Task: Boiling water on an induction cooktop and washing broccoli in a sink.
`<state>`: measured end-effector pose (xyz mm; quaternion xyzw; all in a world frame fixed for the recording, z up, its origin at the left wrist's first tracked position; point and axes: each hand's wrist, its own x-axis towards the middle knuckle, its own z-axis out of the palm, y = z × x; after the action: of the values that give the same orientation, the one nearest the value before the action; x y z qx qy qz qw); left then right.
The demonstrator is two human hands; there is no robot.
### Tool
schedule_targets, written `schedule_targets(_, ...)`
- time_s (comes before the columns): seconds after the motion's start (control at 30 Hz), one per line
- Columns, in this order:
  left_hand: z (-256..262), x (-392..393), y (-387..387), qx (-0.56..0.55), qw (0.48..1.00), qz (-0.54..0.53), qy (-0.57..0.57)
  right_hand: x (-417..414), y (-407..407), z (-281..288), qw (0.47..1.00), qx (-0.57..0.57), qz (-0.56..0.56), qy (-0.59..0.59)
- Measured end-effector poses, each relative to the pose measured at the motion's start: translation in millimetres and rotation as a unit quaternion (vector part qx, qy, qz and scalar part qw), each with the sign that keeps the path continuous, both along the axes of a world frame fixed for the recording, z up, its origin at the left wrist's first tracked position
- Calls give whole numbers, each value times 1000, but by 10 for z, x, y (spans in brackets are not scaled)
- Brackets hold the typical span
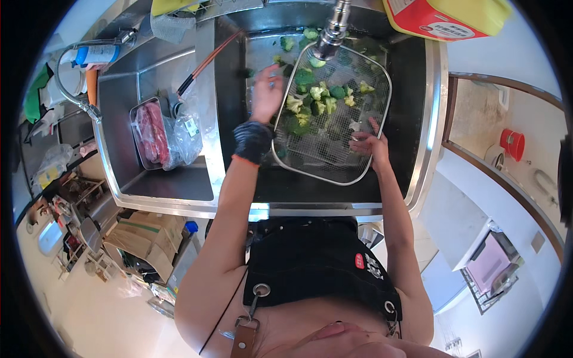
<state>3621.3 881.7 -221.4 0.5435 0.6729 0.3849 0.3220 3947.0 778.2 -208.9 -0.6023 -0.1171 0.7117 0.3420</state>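
Note:
A rectangular wire mesh basket (333, 154) is over the large steel sink (407, 112), with broccoli florets (318, 92) in it. My right hand (371, 143) grips the basket's lower right side, its fingers seen partly through the mesh. Beside the basket's left rim is my left hand (268, 87), fingers curled, with a black band at the wrist; whether it holds anything is unclear. More florets (287, 43) lie in the water at the sink's far side. A metal faucet (329, 38) reaches over the basket's far edge.
The left basin holds a metal tray of plastic-wrapped red meat (152, 132). Long chopsticks (208, 62) lean across the divider. A yellow container with a red label (441, 18) stands at the far right corner. A hose sprayer (91, 112) hangs at the left rim.

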Motion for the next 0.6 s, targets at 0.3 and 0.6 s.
schedule_targets(0.3,911,-545,-177,-259,958,-47,-111,-190,-44,984,986,104,-115,68)
schedule_targets(0.6,-790,-120,-699,-354,896,-212,161,495,-317,1359,977,107,-43,-180)
